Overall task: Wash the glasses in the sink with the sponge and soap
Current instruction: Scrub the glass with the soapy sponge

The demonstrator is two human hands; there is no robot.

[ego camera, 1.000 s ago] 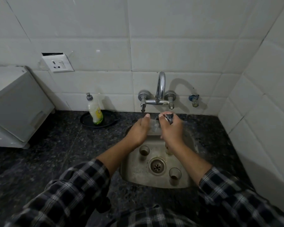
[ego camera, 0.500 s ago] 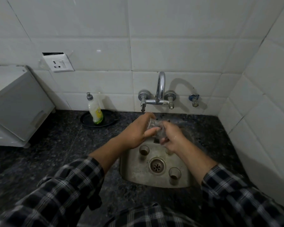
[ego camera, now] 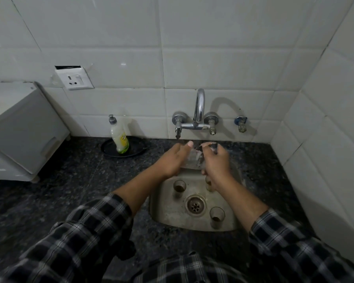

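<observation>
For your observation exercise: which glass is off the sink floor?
The glass held between left hand and right hand; the other glasses stand on the sink floor.

Dull steel sink (ego camera: 168, 215), glossy tiles (ego camera: 213, 27)

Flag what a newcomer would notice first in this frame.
Both hands meet over the back of the sink, in front of the wall faucet: the left hand grips a clear glass and the right hand holds a dark sponge to it. A second glass stands upright left of the drain, a third glass at its front right. A soap bottle stands on a black tray left of the sink.
</observation>
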